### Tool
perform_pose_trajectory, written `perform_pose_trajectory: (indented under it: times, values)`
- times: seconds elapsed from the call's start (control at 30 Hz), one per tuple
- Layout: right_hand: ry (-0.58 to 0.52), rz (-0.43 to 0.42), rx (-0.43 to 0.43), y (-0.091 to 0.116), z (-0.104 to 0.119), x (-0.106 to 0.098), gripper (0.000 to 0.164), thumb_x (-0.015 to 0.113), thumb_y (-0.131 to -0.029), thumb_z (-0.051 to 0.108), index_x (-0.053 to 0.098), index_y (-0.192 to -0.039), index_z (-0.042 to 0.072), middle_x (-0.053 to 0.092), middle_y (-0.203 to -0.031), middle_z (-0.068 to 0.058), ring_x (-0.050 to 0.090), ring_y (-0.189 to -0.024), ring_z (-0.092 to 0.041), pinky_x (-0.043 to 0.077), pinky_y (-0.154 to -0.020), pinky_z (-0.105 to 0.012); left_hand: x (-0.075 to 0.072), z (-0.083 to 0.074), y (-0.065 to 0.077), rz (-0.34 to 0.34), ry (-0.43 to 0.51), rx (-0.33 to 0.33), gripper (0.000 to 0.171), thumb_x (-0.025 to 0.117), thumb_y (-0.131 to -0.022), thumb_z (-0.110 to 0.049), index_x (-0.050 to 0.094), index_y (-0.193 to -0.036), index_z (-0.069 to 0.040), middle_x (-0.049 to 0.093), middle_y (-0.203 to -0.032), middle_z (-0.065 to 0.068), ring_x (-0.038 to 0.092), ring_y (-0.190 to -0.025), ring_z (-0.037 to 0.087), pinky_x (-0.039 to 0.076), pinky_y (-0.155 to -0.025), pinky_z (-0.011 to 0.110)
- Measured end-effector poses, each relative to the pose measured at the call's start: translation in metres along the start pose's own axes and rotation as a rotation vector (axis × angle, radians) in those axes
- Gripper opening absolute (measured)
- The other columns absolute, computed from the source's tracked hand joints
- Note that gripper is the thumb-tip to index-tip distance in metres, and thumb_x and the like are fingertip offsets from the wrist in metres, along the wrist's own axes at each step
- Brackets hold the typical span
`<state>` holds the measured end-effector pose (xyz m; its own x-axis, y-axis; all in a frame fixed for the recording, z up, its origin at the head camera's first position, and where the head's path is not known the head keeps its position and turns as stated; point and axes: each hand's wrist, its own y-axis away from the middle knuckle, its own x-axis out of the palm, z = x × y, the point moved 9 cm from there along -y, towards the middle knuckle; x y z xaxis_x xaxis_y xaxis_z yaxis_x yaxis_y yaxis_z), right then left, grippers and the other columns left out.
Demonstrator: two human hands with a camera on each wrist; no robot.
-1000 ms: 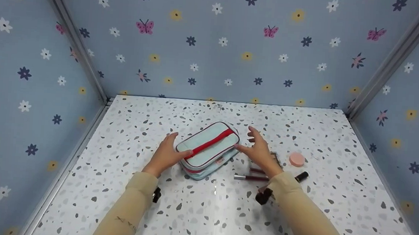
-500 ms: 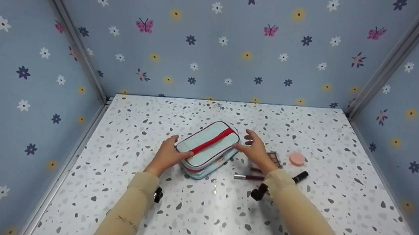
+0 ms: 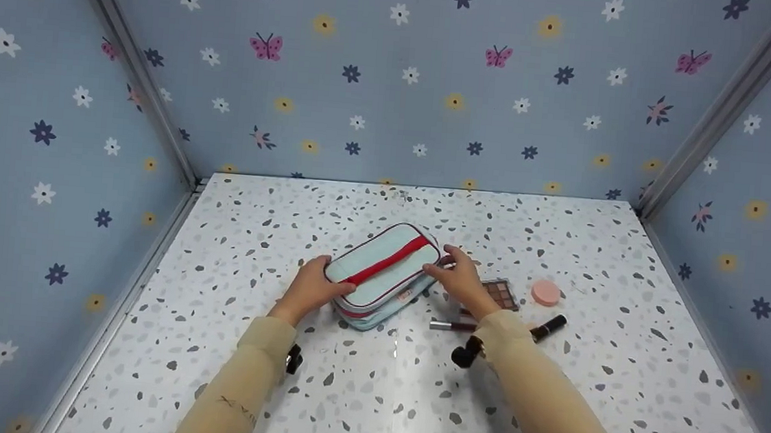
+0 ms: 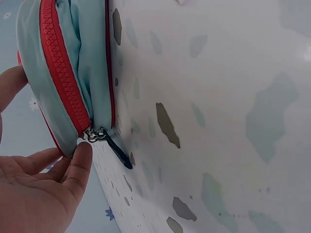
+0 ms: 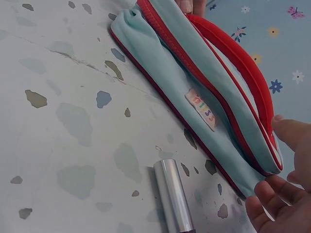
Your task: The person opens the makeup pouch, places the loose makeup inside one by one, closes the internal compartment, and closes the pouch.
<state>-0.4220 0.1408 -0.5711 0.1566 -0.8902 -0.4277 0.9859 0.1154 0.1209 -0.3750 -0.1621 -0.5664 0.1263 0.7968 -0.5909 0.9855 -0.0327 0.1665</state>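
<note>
A light blue cosmetic bag (image 3: pixel 394 282) with red piping lies slantwise on the speckled table, a red handle (image 3: pixel 389 261) along its top. My left hand (image 3: pixel 307 289) holds its near-left end, thumb on top and fingers at the side. In the left wrist view those fingers touch the end beside two zipper pulls (image 4: pixel 95 134), one with a dark tab (image 4: pixel 119 151). My right hand (image 3: pixel 461 282) holds the far-right end. The right wrist view shows its thumb near the handle's end, its fingers at the lower corner, and a small label (image 5: pixel 200 109) on the bag's side.
Right of the bag lie an eyeshadow palette (image 3: pixel 502 294), a pink round case (image 3: pixel 545 292), a black tube (image 3: pixel 549 328) and a silver-capped tube (image 3: pixel 446 326). The right forearm partly covers them. Patterned walls enclose the table (image 3: pixel 358 393) at the back and sides.
My right hand has moved left and closed in on the bag's right end, uncovering more of the palette. The left hand's fingers have come in against its end. The bag has hardly moved.
</note>
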Motion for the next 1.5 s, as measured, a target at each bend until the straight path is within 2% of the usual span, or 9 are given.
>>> perform_pose_trajectory:
  times: [0.17, 0.4, 0.6, 0.73, 1.0, 1.3, 1.5]
  values:
    - [-0.001, 0.006, 0.024, -0.002, -0.001, 0.005, 0.076, 0.075, -0.104, 0.026, 0.039, -0.164, -0.002, 0.063, -0.14, -0.022, 0.065, -0.123, -0.032, 0.056, -0.106, -0.043, 0.001, -0.002, 0.0, 0.004, -0.001, 0.005, 0.094, 0.084, -0.093, -0.033, 0.036, -0.163, 0.009, 0.047, -0.165, 0.028, 0.047, -0.153, 0.042, 0.036, -0.13, 0.055]
    - [-0.016, 0.021, 0.067, -0.004, -0.011, 0.004, 0.07, 0.072, -0.106, 0.024, 0.041, -0.164, 0.0, 0.064, -0.134, -0.02, 0.069, -0.101, -0.023, 0.056, -0.081, -0.028, 0.009, -0.006, 0.0, 0.017, 0.001, 0.015, 0.094, 0.085, -0.094, -0.026, 0.033, -0.165, 0.008, 0.044, -0.167, 0.028, 0.043, -0.156, 0.042, 0.033, -0.132, 0.054]
    - [-0.063, -0.004, 0.073, -0.001, -0.015, 0.001, 0.061, 0.071, -0.107, 0.02, 0.048, -0.157, -0.005, 0.064, -0.121, -0.016, 0.065, -0.09, -0.017, 0.055, -0.073, -0.023, 0.013, -0.006, 0.001, 0.026, -0.005, 0.033, 0.094, 0.086, -0.094, -0.025, 0.033, -0.164, 0.009, 0.044, -0.167, 0.029, 0.043, -0.156, 0.043, 0.032, -0.132, 0.053]
    - [-0.07, -0.035, 0.075, 0.0, -0.016, -0.003, 0.053, 0.071, -0.106, 0.019, 0.052, -0.149, -0.005, 0.064, -0.115, -0.013, 0.062, -0.087, -0.014, 0.053, -0.072, -0.023, 0.014, -0.01, 0.0, 0.031, -0.015, 0.049, 0.093, 0.086, -0.093, -0.024, 0.035, -0.163, 0.01, 0.046, -0.165, 0.03, 0.044, -0.155, 0.043, 0.033, -0.132, 0.053]
    - [-0.016, -0.055, 0.104, 0.003, -0.017, -0.009, 0.048, 0.075, -0.104, 0.02, 0.054, -0.141, -0.002, 0.064, -0.115, -0.013, 0.063, -0.095, -0.018, 0.053, -0.08, -0.028, 0.011, -0.014, -0.005, 0.066, -0.045, 0.07, 0.087, 0.086, -0.092, -0.022, 0.042, -0.159, 0.011, 0.05, -0.159, 0.03, 0.051, -0.148, 0.042, 0.038, -0.129, 0.054]
    - [0.035, -0.027, 0.144, 0.012, -0.013, -0.01, 0.045, 0.083, -0.096, 0.019, 0.053, -0.124, 0.002, 0.058, -0.1, -0.008, 0.059, -0.07, -0.015, 0.051, -0.06, -0.027, 0.007, -0.01, -0.01, 0.119, -0.061, 0.043, 0.089, 0.087, -0.092, -0.021, 0.039, -0.164, 0.003, 0.044, -0.167, 0.025, 0.043, -0.156, 0.041, 0.031, -0.132, 0.054]
    - [0.045, -0.013, 0.161, 0.021, -0.016, -0.012, 0.047, 0.087, -0.093, 0.02, 0.05, -0.116, 0.004, 0.061, -0.096, -0.007, 0.061, -0.068, -0.015, 0.052, -0.061, -0.027, 0.006, -0.01, -0.011, 0.151, -0.077, 0.033, 0.089, 0.087, -0.092, -0.021, 0.041, -0.165, -0.001, 0.044, -0.169, 0.022, 0.041, -0.158, 0.04, 0.031, -0.132, 0.055]
